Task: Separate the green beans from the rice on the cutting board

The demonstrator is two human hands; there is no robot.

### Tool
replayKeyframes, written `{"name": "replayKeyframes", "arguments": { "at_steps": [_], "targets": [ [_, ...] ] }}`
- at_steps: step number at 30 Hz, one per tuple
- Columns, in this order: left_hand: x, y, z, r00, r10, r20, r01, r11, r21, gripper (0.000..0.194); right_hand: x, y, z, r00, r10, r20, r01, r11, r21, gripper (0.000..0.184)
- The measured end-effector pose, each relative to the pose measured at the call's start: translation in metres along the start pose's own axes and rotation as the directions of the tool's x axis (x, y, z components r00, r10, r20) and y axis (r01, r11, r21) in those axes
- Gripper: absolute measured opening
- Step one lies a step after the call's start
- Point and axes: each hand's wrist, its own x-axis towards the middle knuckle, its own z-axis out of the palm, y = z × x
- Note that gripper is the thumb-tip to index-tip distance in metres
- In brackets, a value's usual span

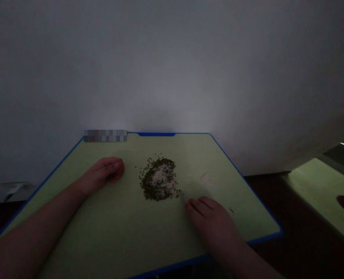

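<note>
A pile of small dark green beans mixed with white grains (159, 179) lies in the middle of a light green desk with a blue rim (73, 153). My left hand (103, 173) rests on the desk left of the pile, fingers curled loosely under, apart from it. My right hand (209, 217) lies palm down just right of and below the pile, its fingertips pressed together near the pile's lower right edge; whether they pinch anything is hidden. A small separate patch of white grains (206, 179) sits right of the pile, above my right hand.
A pale wall rises right behind the desk. A second green desk (323, 190) stands at the right across a dark floor gap. A stray dark speck (231, 210) lies by my right hand. The scene is dim.
</note>
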Motion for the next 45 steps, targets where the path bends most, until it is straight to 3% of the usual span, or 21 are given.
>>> {"name": "replayKeyframes", "arguments": {
  "at_steps": [5,8,13,20,25,28,30,35,41,45],
  "targets": [
    [0.000,0.001,0.001,1.000,0.009,-0.007,-0.009,1.000,-0.009,0.046,-0.003,0.026,0.003,0.993,0.115,0.019,-0.112,0.989,-0.092,0.029],
    [0.000,0.002,0.001,1.000,0.007,0.000,-0.007,1.000,0.013,0.046,-0.005,0.033,0.001,0.988,0.152,-0.041,-0.155,0.984,-0.084,0.029],
    [-0.001,0.001,0.001,1.000,0.009,-0.003,-0.009,1.000,0.005,0.046,-0.003,0.028,-0.004,0.988,0.081,-0.128,-0.078,0.996,0.031,0.027],
    [0.000,-0.001,0.000,1.000,-0.011,-0.013,0.011,1.000,0.020,0.045,0.004,0.024,-0.001,0.997,0.036,-0.066,-0.029,0.994,0.106,0.027],
    [0.000,0.000,0.000,1.000,-0.003,-0.006,0.003,1.000,0.021,0.043,0.001,0.025,-0.001,0.994,-0.025,-0.108,0.040,0.990,0.135,0.028],
    [0.000,-0.001,-0.001,1.000,-0.004,0.000,0.004,1.000,0.031,0.043,-0.003,0.023,-0.006,0.990,0.011,-0.138,0.013,0.985,0.171,0.027],
    [0.000,-0.001,-0.001,1.000,-0.002,0.003,0.002,1.000,0.030,0.043,-0.006,0.019,-0.009,0.990,0.030,-0.136,-0.003,0.981,0.192,0.026],
    [0.001,0.000,-0.001,1.000,0.005,0.016,-0.005,1.000,0.014,0.045,-0.011,0.010,-0.010,0.994,-0.052,-0.097,0.067,0.985,0.157,0.027],
    [0.001,0.000,0.000,1.000,0.012,0.013,-0.012,1.000,-0.021,0.043,-0.010,0.025,0.003,0.993,0.035,-0.114,-0.031,0.999,0.033,0.026],
    [0.002,-0.006,-0.003,1.000,-0.001,0.017,0.001,1.000,-0.018,0.043,-0.011,0.030,0.002,0.985,0.063,-0.160,-0.057,0.997,0.044,0.025]
  ]
}}
